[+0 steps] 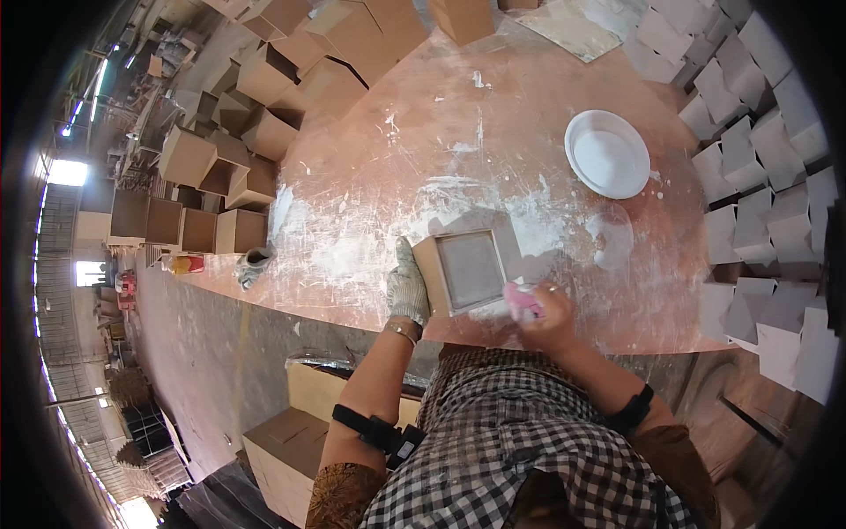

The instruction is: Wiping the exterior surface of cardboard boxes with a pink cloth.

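Gloved left hand point(408, 284) is clamping the open wooden box point(467, 269) by its side wall; right hand point(545, 310) is gripping a pink sponge point(522, 300). Box judged light, rigid, dusty-slippery.

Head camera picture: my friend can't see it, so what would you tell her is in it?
A person's gloved left hand steadies a small open box on a dusty reddish table, while the bare right hand holds something pink at its edge. A white bowl sits beyond, with many boxes stacked around.
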`<act>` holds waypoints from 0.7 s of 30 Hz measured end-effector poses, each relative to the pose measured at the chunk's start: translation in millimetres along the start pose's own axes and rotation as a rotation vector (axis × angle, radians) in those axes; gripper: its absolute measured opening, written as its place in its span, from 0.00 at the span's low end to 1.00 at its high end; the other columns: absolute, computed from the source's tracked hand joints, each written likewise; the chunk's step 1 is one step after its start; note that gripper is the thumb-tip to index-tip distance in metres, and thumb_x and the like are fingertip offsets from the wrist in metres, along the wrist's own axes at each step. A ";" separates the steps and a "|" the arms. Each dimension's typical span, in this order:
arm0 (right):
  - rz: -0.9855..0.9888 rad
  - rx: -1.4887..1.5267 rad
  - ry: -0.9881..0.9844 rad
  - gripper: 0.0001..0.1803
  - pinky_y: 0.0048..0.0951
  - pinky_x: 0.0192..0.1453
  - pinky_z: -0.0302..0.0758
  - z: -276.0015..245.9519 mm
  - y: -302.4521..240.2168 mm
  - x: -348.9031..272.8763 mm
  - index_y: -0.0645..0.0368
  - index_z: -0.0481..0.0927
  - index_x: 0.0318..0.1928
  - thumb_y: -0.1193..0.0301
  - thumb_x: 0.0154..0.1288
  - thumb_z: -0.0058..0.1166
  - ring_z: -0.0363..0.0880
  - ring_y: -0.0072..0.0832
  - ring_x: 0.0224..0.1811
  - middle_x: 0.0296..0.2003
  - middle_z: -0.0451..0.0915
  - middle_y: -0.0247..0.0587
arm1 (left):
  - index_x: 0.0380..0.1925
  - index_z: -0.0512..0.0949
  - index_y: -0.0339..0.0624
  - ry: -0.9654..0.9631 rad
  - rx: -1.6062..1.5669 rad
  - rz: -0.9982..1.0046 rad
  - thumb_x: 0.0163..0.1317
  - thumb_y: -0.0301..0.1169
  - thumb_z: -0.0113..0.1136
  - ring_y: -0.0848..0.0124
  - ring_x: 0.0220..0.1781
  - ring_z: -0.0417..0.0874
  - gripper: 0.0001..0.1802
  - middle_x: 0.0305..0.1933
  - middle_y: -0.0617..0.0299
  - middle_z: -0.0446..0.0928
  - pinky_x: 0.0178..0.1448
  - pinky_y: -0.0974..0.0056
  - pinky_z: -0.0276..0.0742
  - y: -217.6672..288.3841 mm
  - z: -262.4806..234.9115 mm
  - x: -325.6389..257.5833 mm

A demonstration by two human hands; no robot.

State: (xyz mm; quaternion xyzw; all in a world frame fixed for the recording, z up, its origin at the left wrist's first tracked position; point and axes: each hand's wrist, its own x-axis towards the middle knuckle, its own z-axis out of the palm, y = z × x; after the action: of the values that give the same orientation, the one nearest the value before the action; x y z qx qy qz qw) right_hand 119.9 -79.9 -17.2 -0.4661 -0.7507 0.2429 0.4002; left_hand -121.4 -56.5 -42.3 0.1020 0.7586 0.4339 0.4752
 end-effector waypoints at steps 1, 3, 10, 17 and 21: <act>-0.009 0.003 -0.005 0.12 0.32 0.31 0.75 -2.0 8.3 -3.0 0.63 0.78 0.34 0.77 0.45 0.54 0.77 0.40 0.26 0.23 0.77 0.46 | 0.26 0.79 0.34 0.096 0.148 0.038 0.57 0.70 0.35 0.69 0.17 0.71 0.45 0.15 0.61 0.69 0.22 0.63 0.69 -18.3 -11.5 21.3; 0.226 -0.058 -0.002 0.10 0.27 0.34 0.74 -5.5 27.0 5.0 0.64 0.79 0.35 0.78 0.48 0.53 0.78 0.34 0.28 0.25 0.79 0.44 | 0.26 0.78 0.34 0.038 0.058 0.022 0.58 0.70 0.35 0.68 0.17 0.73 0.44 0.15 0.59 0.70 0.22 0.62 0.70 -16.0 -10.0 20.3; 0.408 0.356 0.097 0.12 0.33 0.32 0.72 17.3 27.8 78.5 0.61 0.79 0.34 0.77 0.44 0.52 0.78 0.40 0.29 0.28 0.79 0.49 | 0.56 0.68 0.38 -0.170 0.040 -0.020 0.62 0.65 0.33 0.66 0.45 0.79 0.41 0.47 0.55 0.77 0.47 0.63 0.78 -4.1 -14.3 11.1; 0.760 0.252 -0.192 0.13 0.40 0.39 0.75 71.7 -6.8 134.6 0.63 0.78 0.34 0.70 0.47 0.52 0.80 0.46 0.35 0.32 0.80 0.53 | 0.59 0.67 0.38 0.028 0.993 0.317 0.66 0.60 0.34 0.68 0.38 0.80 0.37 0.42 0.56 0.78 0.41 0.63 0.78 14.3 -8.3 -18.5; 0.403 0.041 -0.254 0.12 0.42 0.41 0.75 57.5 -89.4 141.6 0.63 0.78 0.34 0.70 0.48 0.52 0.80 0.48 0.37 0.33 0.80 0.53 | 0.60 0.66 0.37 -0.037 0.815 0.224 0.66 0.59 0.33 0.68 0.35 0.79 0.37 0.39 0.54 0.77 0.38 0.63 0.78 29.5 -10.5 -31.6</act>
State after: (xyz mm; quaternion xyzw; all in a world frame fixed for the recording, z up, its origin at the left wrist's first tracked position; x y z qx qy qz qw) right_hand -7.6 7.1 69.5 -0.5639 -0.6818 0.3896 0.2555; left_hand -120.8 -62.6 1.7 0.3709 0.8438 0.1456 0.3594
